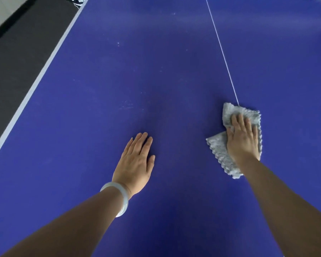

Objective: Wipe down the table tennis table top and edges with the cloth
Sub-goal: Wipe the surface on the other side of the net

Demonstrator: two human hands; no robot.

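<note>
R hand (243, 138) flat, fingers straight, pressing cloth (219, 145) at table (156, 71) centre line (221, 51). L hand (135, 164) flat, nothing held. Cloth soft, bunches; press mid-fold.

1. This looks like an indoor games room or sports hall set up for table tennis. A large blue table top (156, 71) fills almost the whole view.
2. A thin white centre line (221, 51) runs lengthwise down the surface, and a white edge band (35, 86) borders its left side.
3. Beside the table lies dark flooring (17, 52), with a pale floor strip (0, 12) farther out.
4. At the far end sits black material with white print (78, 1), too cropped to read.
</note>
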